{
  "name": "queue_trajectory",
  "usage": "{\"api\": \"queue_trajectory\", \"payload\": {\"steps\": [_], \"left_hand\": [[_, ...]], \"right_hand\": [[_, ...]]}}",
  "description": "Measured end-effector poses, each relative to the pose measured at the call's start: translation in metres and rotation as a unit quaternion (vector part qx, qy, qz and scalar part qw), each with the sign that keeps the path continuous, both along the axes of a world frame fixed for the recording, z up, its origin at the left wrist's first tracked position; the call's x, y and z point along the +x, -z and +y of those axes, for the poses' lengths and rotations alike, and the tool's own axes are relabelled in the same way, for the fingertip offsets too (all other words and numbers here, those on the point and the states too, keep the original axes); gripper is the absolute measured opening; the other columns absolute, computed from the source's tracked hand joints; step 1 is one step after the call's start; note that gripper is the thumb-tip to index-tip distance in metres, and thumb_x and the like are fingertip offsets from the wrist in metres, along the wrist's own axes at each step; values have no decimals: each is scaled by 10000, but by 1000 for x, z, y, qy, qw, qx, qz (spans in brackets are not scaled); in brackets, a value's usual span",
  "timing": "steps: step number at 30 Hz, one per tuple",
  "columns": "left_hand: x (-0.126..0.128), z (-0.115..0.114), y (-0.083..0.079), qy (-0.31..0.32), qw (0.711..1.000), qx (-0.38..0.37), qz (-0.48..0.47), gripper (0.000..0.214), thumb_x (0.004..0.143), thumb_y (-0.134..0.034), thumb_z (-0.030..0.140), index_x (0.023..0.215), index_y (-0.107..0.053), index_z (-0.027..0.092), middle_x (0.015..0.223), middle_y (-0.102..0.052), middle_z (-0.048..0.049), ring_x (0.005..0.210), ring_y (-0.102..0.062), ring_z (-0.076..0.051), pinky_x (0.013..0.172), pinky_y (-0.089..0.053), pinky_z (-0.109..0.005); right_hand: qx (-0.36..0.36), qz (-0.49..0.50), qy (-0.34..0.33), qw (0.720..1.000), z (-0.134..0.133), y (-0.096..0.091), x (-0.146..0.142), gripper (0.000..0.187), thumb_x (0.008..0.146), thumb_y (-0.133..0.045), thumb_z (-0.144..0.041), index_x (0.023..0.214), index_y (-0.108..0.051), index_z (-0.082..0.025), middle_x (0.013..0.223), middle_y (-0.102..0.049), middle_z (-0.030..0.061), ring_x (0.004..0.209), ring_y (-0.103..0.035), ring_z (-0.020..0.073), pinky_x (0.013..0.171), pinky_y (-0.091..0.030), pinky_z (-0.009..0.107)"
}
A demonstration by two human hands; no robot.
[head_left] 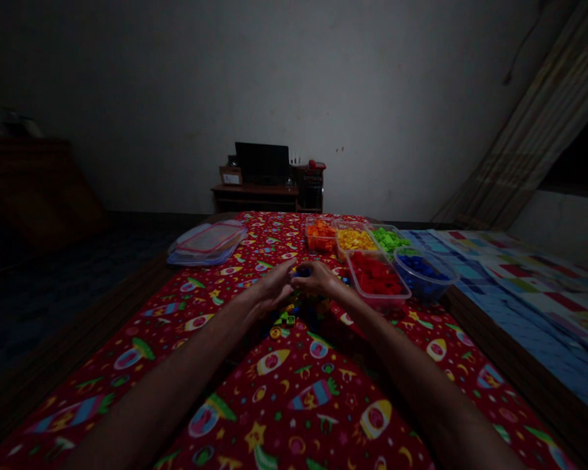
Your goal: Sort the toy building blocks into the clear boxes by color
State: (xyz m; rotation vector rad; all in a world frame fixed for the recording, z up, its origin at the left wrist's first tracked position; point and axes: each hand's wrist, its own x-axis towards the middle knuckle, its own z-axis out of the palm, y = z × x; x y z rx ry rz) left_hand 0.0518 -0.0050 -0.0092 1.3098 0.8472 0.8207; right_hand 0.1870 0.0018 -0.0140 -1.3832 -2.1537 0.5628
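Note:
Over the middle of the table, my left hand (276,285) and my right hand (319,279) meet at the fingertips. Between them is a small dark blue toy brick (302,271), gripped from both sides; its exact shape is lost in the dim light. Just below my hands lies a small loose pile of mixed toy bricks (291,320) in green, yellow and blue, partly in shadow. A round yellow piece (275,333) lies at its near edge.
Clear tubs hold orange bricks (321,230), yellow bricks (355,239), green bricks (390,241), red bricks (375,273) and blue bricks (421,269) at the right. Stacked lids (208,241) lie at the left on a red patterned tablecloth (274,398). A bed (509,294) adjoins on the right.

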Motion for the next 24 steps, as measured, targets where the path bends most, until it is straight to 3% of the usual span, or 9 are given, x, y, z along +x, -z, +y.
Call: {"api": "queue_trajectory", "payload": {"steps": [7, 11, 14, 18, 21, 24], "left_hand": [[-4, -5, -12, 1, 994, -101, -53, 402, 931, -270, 374, 960, -592, 135, 875, -696, -120, 893, -655, -183, 857, -494, -304], [-12, -4, -15, -60, 990, -98, -85, 236, 887, -439, 329, 1039, -529, 171, 1024, -669, -116, 950, -651, -173, 922, -465, -322], [-18, -1, -14, -91, 993, -40, -64, 306, 785, -612, 329, 1046, -547, 181, 1129, -628, -122, 994, -638, -199, 913, -472, -335], [-24, 4, -8, -78, 995, 55, 15, 370, 712, -660, 373, 1005, -606, 154, 1137, -630, -115, 975, -639, -216, 876, -487, -333], [-23, 6, -4, -70, 981, 137, 117, 399, 744, -599, 414, 1043, -620, 150, 1095, -655, -101, 951, -639, -225, 835, -498, -342], [-15, 2, -1, -64, 935, 253, 240, 353, 804, -517, 379, 1048, -635, 152, 1059, -669, -99, 958, -627, -240, 829, -493, -362]], "right_hand": [[33, 21, 34, 999, -5, -14, 1, 269, 762, -620, -265, 985, -706, -142, 929, -716, 50, 824, -642, 142, 699, -444, 185], [51, 43, 86, 994, -1, -34, 27, 269, 748, -617, -257, 975, -704, -142, 888, -714, 51, 774, -640, 138, 688, -462, 208], [93, 44, 138, 985, -1, -56, 63, 284, 742, -603, -244, 969, -698, -102, 891, -704, 81, 766, -634, 146, 678, -465, 219], [146, -41, 301, 941, -10, -78, 124, 295, 745, -558, -198, 990, -691, -100, 916, -693, 121, 833, -629, 187, 746, -463, 264], [165, -108, 392, 898, -16, -76, 167, 306, 760, -518, -194, 1003, -684, -110, 976, -674, 148, 929, -607, 222, 823, -445, 298], [148, -161, 422, 880, -20, -63, 197, 323, 771, -524, -218, 1042, -662, -109, 1045, -643, 164, 1016, -573, 245, 865, -429, 324]]}}
